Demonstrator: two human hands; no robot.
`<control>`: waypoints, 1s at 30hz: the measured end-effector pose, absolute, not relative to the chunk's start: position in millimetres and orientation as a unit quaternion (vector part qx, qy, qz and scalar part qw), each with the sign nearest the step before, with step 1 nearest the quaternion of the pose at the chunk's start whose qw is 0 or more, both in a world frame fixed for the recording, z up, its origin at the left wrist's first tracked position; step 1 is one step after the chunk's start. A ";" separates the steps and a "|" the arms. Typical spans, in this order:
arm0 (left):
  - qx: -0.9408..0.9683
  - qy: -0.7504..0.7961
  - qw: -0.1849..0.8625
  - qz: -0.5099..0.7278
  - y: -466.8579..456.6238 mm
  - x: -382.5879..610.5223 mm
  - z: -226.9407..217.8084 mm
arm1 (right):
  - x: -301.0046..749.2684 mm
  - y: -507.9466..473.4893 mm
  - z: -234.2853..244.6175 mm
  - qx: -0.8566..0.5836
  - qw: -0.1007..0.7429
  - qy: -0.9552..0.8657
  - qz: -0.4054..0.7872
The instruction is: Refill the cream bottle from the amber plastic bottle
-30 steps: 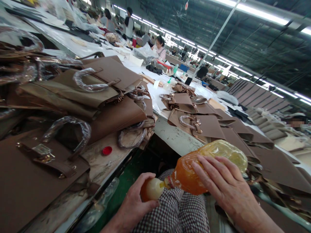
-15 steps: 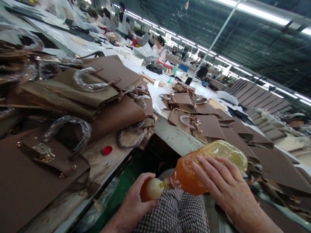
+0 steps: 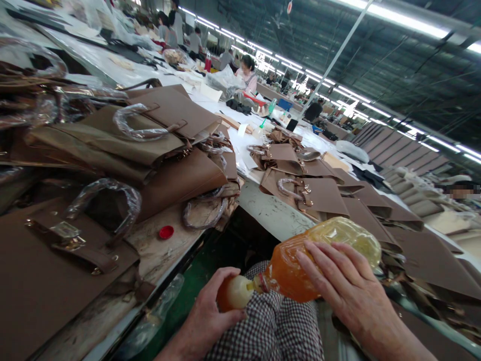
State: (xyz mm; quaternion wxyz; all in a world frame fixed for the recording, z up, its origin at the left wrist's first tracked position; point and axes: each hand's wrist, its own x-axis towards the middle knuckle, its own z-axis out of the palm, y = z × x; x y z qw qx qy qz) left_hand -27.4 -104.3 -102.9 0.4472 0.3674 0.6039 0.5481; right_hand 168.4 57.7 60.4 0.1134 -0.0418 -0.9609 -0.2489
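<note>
A large clear plastic bottle (image 3: pixel 300 260) of amber liquid lies tilted over my lap, neck pointing down to the left. My right hand (image 3: pixel 349 291) is wrapped over its body. My left hand (image 3: pixel 210 313) grips a small rounded container (image 3: pixel 235 293) of the same orange liquid, held right against the big bottle's neck. A small red cap (image 3: pixel 166 232) lies on the table edge to the left. My checked trousers (image 3: pixel 270 326) show below the hands.
Brown leather bags (image 3: pixel 150 135) with plastic-wrapped handles are heaped on the table at left. More brown bag pieces (image 3: pixel 319 193) lie on the white table (image 3: pixel 270 213) ahead. Other people (image 3: pixel 246 70) work at the far end. A dark gap with green floor (image 3: pixel 195 281) lies below.
Both hands and the bottles have stayed in place. People at the far end have shifted slightly.
</note>
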 end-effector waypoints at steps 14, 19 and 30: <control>0.357 0.606 0.449 0.552 -103.7 -27.1 -99.5 | 169.2 56.8 60.5 -0.042 0.110 -0.960 -0.254; 0.364 0.610 0.451 0.540 -104.1 -27.1 -99.8 | 169.7 58.4 59.2 -0.039 0.115 -0.960 -0.254; 0.361 0.604 0.456 0.545 -103.1 -26.6 -102.9 | 170.3 57.8 59.8 -0.039 0.112 -0.962 -0.245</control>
